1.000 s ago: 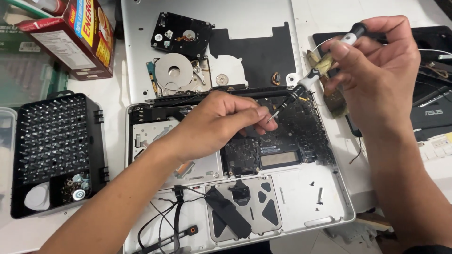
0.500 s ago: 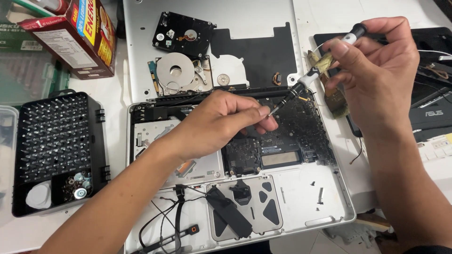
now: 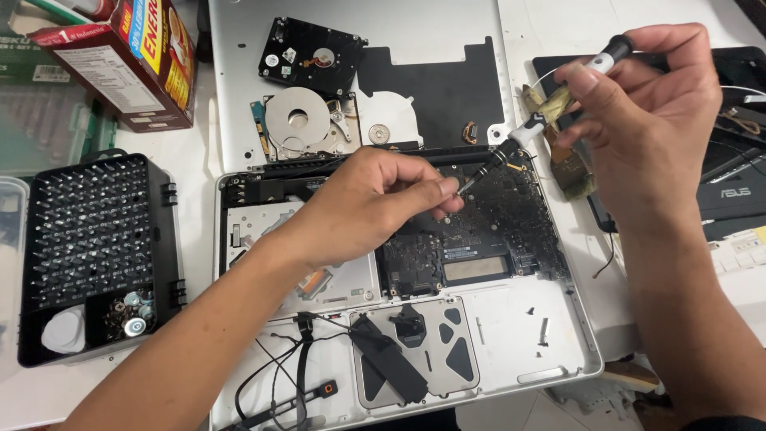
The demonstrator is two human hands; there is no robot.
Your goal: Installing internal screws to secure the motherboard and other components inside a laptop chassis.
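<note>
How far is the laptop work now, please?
Done: the bottom cover is off, and a hard drive lies on it. In hand: the right hand holds a screwdriver with its tip at the logic board, steadied by the left hand. Left: the board sits in the case.

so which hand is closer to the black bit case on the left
Left. The left hand rests over the opened laptop, right of the bit case; the right hand holds a screwdriver far across the laptop.
</note>
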